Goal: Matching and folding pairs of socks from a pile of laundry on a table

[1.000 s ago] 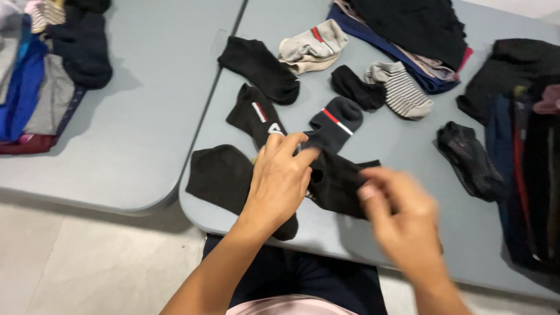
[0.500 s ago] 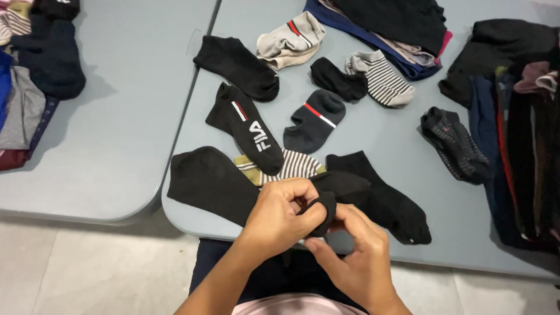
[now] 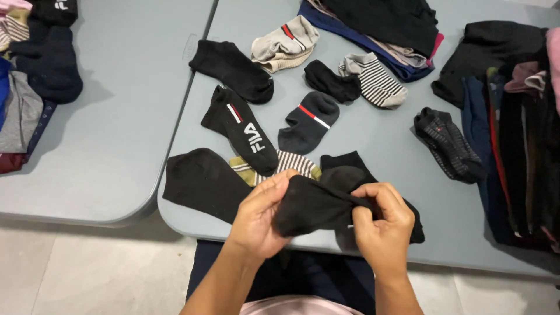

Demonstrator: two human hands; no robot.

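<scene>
A black sock [image 3: 315, 204] is stretched between both of my hands just above the near edge of the grey table [image 3: 373, 134]. My left hand [image 3: 259, 219] grips its left end and my right hand [image 3: 382, 224] pinches its right end. Under them lie another black sock [image 3: 201, 182], a striped olive and white sock [image 3: 291, 164] and a black sock [image 3: 350, 163]. Beyond those rest a black sock with white lettering [image 3: 242, 128] and a dark sock with a red stripe [image 3: 306, 122].
Farther back lie a plain black sock [image 3: 233, 69], a grey sock [image 3: 286, 42], a small black sock [image 3: 331, 80] and a striped grey sock [image 3: 373, 79]. Folded clothes [image 3: 385, 23] are stacked at the back, dark garments [image 3: 519, 128] at the right. A second table [image 3: 116, 116] holds clothes [image 3: 32, 76] at the left.
My hands drew back from the socks on the table toward the near edge. Both took hold of a black sock, which is now pulled out wider between them.
</scene>
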